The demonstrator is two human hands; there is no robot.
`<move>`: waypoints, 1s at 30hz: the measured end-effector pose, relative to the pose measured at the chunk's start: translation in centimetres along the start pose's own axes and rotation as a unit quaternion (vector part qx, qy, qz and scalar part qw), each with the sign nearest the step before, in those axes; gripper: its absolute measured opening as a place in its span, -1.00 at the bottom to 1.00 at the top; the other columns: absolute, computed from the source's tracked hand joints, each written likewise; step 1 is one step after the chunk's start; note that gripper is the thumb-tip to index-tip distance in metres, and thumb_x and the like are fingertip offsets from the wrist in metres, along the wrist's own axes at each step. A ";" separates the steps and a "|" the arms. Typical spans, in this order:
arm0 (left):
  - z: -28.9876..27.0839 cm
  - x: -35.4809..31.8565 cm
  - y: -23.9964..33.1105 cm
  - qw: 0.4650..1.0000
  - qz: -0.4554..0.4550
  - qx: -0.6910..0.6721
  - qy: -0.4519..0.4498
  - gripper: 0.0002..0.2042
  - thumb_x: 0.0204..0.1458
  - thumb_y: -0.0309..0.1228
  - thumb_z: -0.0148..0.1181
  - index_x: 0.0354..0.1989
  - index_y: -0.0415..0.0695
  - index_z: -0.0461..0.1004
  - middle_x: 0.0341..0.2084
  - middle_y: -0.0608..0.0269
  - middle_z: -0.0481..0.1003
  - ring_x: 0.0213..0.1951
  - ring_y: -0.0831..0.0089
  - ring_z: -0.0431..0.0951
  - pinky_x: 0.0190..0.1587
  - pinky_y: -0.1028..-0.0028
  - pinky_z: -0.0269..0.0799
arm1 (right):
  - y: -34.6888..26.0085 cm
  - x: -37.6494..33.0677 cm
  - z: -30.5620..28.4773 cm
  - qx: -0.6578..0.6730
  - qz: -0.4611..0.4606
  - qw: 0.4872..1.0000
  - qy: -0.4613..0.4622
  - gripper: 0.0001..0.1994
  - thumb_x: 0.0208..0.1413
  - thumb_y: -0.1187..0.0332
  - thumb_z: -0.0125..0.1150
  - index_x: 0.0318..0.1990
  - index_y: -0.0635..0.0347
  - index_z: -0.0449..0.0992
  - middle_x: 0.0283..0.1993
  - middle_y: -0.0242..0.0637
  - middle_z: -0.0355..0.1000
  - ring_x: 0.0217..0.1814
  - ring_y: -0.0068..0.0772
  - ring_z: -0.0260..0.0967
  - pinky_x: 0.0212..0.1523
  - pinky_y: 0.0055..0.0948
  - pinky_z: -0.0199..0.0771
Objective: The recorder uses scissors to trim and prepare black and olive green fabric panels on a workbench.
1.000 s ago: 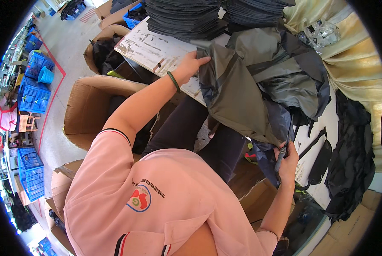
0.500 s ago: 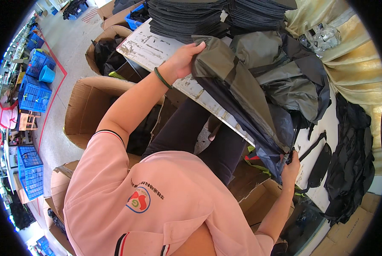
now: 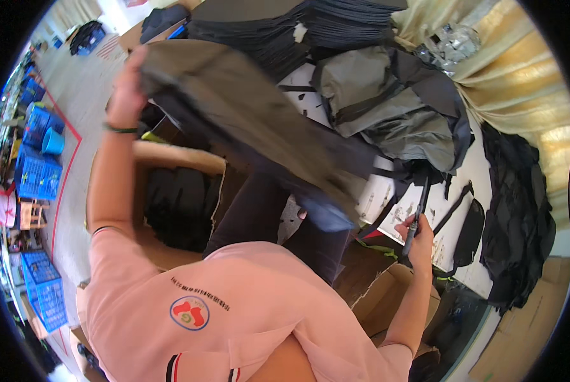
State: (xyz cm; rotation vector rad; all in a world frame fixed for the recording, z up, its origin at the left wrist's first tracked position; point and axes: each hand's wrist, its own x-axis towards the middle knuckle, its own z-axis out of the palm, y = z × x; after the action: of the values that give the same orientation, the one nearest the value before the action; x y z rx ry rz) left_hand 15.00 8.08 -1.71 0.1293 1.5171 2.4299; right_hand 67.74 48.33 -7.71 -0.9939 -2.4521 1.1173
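Note:
My left hand (image 3: 129, 89), blurred by motion, grips the top end of an olive-and-black fabric piece (image 3: 247, 108). That piece stretches diagonally down to the right above my lap, its lower end smeared and bluish. In my right hand (image 3: 420, 240), over the table's near edge, is a long, slim dark tool (image 3: 415, 223) pointing up and away; its exact kind I cannot make out. Beyond that hand, a crumpled pile of olive-grey and black fabric (image 3: 393, 108) lies on the worn white table (image 3: 377, 200).
Stacks of black sheets (image 3: 247, 38) stand at the table's far side. A strapped black piece (image 3: 469, 232) and heaped black fabric (image 3: 517, 210) lie at right. Open cardboard boxes (image 3: 116, 191) surround my legs. Blue crates (image 3: 40, 172) line the left; a gold curtain (image 3: 507, 83) hangs right.
My left hand has swung far left, drawing the fabric piece off the pile and across my lap. My right hand has let go of its lower end and moved slightly left, keeping the slim tool.

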 end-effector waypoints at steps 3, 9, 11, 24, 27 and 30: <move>-11.4 5.0 11.9 0.983 0.135 0.008 0.127 -0.71 0.20 -0.25 0.04 -0.09 -0.23 0.46 -0.19 0.12 0.55 -0.20 0.25 0.58 -0.06 0.30 0.50 | -0.3 2.9 0.8 0.028 0.024 0.999 0.032 -0.73 -0.08 0.50 0.39 -0.36 0.26 0.34 -0.48 -0.34 0.41 -0.46 -0.54 0.29 -0.41 -0.50 0.33; -18.0 9.3 19.7 0.702 0.444 0.299 0.470 -0.50 0.05 -0.10 0.14 -0.25 -0.46 0.48 -0.28 -0.10 0.56 -0.28 0.16 0.57 -0.19 0.28 0.44 | -0.8 9.7 1.3 0.059 -0.016 0.987 0.150 -0.72 -0.08 0.42 0.41 -0.32 0.29 0.38 -0.44 -0.24 0.46 -0.41 -0.44 0.41 -0.35 -0.44 0.39; -24.4 12.0 18.7 0.700 0.422 0.429 0.385 -0.46 0.02 -0.07 0.16 -0.23 -0.48 0.48 -0.25 -0.18 0.55 -0.18 0.11 0.55 -0.08 0.25 0.40 | -0.6 13.1 1.5 -0.003 -0.056 0.978 0.199 -0.67 -0.09 0.37 0.42 -0.27 0.32 0.38 -0.39 -0.14 0.49 -0.32 -0.22 0.47 -0.26 -0.34 0.41; 17.7 0.3 -12.3 0.785 0.241 0.406 -0.401 -0.79 0.07 -0.46 0.21 -0.12 -0.20 0.47 -0.29 0.22 0.53 -0.27 0.52 0.52 -0.16 0.52 0.45 | 5.4 21.4 -5.3 -0.128 0.011 0.910 0.394 -0.58 -0.12 0.32 0.42 -0.20 0.32 0.34 -0.31 0.03 0.46 -0.21 0.11 0.43 -0.16 -0.19 0.36; 26.7 1.4 -16.5 0.728 0.276 0.439 -0.448 -0.68 0.01 -0.44 0.22 -0.03 -0.17 0.42 -0.08 0.12 0.46 -0.01 0.26 0.45 0.07 0.35 0.34 | 6.7 22.7 -5.5 -0.097 0.062 0.930 0.348 -0.58 -0.15 0.33 0.43 -0.19 0.33 0.36 -0.31 0.00 0.48 -0.23 0.04 0.44 -0.16 -0.20 0.37; 34.0 3.9 -21.6 0.669 0.377 0.456 -0.450 -0.61 -0.02 -0.43 0.24 0.02 -0.12 0.38 0.03 0.10 0.39 0.14 0.08 0.33 0.20 0.27 0.22 | 9.3 23.4 -5.0 -0.037 0.061 0.948 0.309 -0.55 -0.18 0.32 0.43 -0.17 0.33 0.38 -0.24 0.00 0.49 -0.13 0.08 0.45 -0.11 -0.17 0.40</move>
State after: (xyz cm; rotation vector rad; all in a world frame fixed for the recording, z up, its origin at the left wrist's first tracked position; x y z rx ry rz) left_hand 22.59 47.59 -6.02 2.1089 2.0715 1.1193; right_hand 57.63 71.47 -12.21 -1.2958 -1.9505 0.6114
